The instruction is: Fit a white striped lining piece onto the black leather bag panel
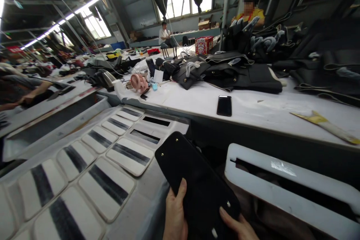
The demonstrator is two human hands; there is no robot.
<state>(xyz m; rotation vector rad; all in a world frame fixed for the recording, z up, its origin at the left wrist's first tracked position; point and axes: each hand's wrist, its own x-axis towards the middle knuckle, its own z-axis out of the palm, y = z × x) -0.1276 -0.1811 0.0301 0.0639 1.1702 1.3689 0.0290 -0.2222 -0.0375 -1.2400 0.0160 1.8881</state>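
Observation:
Between my hands is a black panel (pixel 194 180), flat and long with rounded corners, tilted over the gap beside the worktable. Small shiny metal studs sit near its corners. My left hand (pixel 176 212) grips its left edge, thumb on top and the other fingers mostly hidden beneath. At the lower right, my right hand (pixel 239 227) is closed on the near end, its thumb close to a stud. Left of the panel, several pale rounded boards (pixel 107 187), each with a dark band across the middle, lie in rows on a grey-covered surface (pixel 149 198).
A white slotted frame (pixel 258 189) stands at right. On the long white table (pixel 180 97) are a phone (pixel 224 105), a pink fan (pixel 139 83), a yellowed flat strip (pixel 323 123) and piled black pieces (pixel 239 77). A seated person (pixel 164 34) and other people are farther off.

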